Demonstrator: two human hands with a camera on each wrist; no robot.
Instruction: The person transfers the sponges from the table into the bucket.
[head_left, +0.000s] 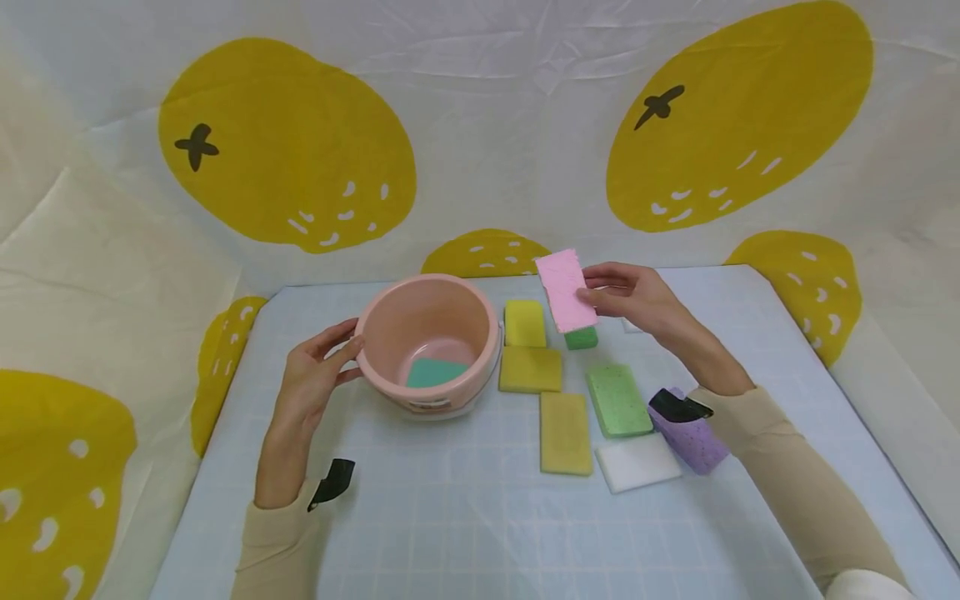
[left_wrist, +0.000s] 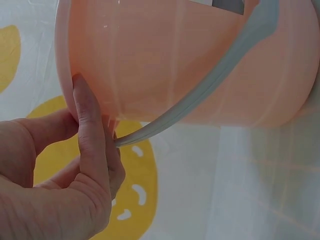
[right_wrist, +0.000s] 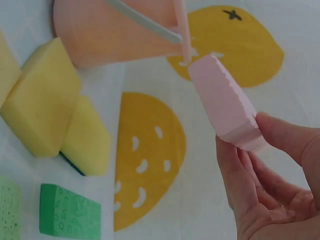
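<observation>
My left hand [head_left: 311, 379] pinches the rim of a pink bucket [left_wrist: 150, 65] at its left side, thumb and fingers on either side of the edge. Inside the bucket, a teal sponge [head_left: 435, 372] lies on the bottom. A grey handle [left_wrist: 200, 95] hangs down along the bucket's outer wall. Up above the table, to the right of the bucket, my right hand [head_left: 633, 300] holds a pink sponge [right_wrist: 225, 100] between thumb and fingers by one end. Below it in the head view is a small green sponge [head_left: 581, 337], partly covered.
Right of the bucket lie a bright yellow sponge [head_left: 525, 323], two duller yellow ones [head_left: 530, 369], a light green sponge [head_left: 619, 400], a white sponge [head_left: 639, 462] and a purple sponge [head_left: 693, 442] partly under the right wrist strap. A lemon-print cloth [head_left: 510, 167] stands behind the table.
</observation>
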